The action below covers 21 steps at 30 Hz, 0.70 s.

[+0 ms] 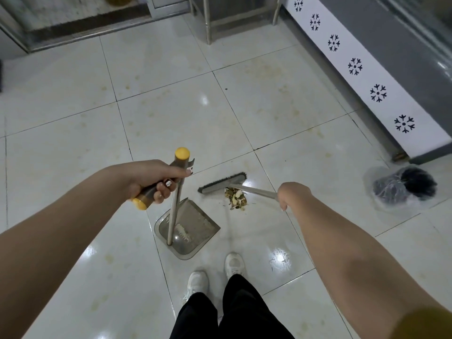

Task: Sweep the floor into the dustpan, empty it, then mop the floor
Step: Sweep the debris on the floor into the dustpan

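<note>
left hand [156, 181] is closed around the dustpan handle [162, 178], with the dustpan [195, 228] on the floor [73, 118] below it. right hand [291, 194] grips the broom [223, 183] stick, arm stretched forward; debris pile [236, 195] lies just beside the bristles.

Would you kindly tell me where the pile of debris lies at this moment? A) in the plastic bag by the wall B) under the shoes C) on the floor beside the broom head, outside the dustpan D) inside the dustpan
C: the debris sits on the tile against the broom head, right of the dustpan.
</note>
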Available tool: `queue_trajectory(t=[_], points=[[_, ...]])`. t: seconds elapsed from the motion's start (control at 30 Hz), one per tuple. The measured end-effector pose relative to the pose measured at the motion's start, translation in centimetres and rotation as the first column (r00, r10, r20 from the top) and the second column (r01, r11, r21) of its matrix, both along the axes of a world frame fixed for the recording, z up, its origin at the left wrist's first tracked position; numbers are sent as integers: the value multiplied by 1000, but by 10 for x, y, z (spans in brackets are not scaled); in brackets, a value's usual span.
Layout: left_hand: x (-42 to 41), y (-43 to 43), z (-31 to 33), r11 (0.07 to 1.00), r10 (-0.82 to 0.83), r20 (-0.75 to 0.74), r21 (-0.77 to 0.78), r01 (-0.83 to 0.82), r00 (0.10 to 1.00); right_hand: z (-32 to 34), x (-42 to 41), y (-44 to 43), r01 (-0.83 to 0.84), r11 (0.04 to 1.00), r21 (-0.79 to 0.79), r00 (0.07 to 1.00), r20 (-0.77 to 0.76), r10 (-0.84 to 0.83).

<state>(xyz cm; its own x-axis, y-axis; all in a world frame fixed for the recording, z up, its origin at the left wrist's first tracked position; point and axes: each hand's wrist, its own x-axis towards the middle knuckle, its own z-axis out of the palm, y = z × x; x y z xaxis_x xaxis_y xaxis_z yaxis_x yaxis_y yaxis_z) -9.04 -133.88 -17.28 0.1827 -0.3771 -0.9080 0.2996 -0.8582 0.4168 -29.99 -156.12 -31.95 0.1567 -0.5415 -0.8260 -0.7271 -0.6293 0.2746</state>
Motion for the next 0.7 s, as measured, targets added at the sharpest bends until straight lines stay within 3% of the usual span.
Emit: queue_trajectory(t=[0.13,0.23,0.37,0.57,0.7], points=[[-2,-6,6,1000,25,13,7,-25,1000,13,-26,-19,21,999,26,1000,-8,-21],[0,-7,15,1000,-3,32,6,3,999,19,-45,-31,271,949,158,962,2,-275],[3,-9,25,999,-48,54,10,47,997,24,-76,-45,558,786,267,806,51,-590],[10,-15,26,990,-143,41,2,143,989,14,-85,-11,742,549,385,539,144,-830],[17,-23,21,970,-242,40,-3,242,969,3,-59,19,781,460,421,426,178,-887]])
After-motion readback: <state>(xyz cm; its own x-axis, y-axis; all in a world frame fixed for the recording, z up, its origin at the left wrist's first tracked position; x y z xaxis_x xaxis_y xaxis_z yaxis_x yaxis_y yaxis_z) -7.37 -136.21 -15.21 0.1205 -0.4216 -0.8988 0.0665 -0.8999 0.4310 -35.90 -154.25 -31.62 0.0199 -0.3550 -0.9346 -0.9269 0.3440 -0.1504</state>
